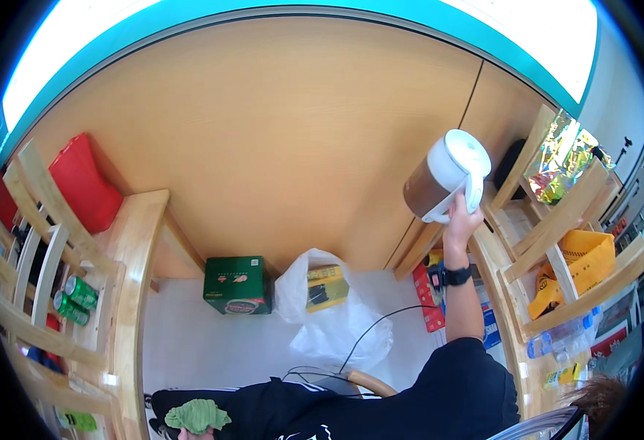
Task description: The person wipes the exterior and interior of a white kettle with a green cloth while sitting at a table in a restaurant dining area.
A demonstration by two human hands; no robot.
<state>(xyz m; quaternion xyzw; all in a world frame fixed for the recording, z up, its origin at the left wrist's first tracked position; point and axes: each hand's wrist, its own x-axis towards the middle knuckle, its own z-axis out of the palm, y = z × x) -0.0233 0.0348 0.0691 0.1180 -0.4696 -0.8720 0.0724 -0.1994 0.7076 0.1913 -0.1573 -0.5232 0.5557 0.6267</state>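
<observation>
Backdrop: wide wood-grain panel [285,132] above pale floor [190,345].
Floor: green box [235,284] beside white plastic bag [351,330] with yellow package [327,287].
Flanks: wooden chairs both sides; red bag [83,187], green cans [77,299] left, orange bag [578,264] right.
Jug [450,172]: white lid and handle, brown lower body; tilted, raised before panel, near right-side chairs.
Right hand [464,218]: fingers wrapped round jug handle.
Left hand [204,435]: at green cloth [197,416], bunched; fingers mostly hidden, closure can't be told.

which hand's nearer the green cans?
Left. Left hand, holding a green cloth, is lower in view, right of the green cans; right hand, gripping a pitcher, is far right and higher.
</observation>
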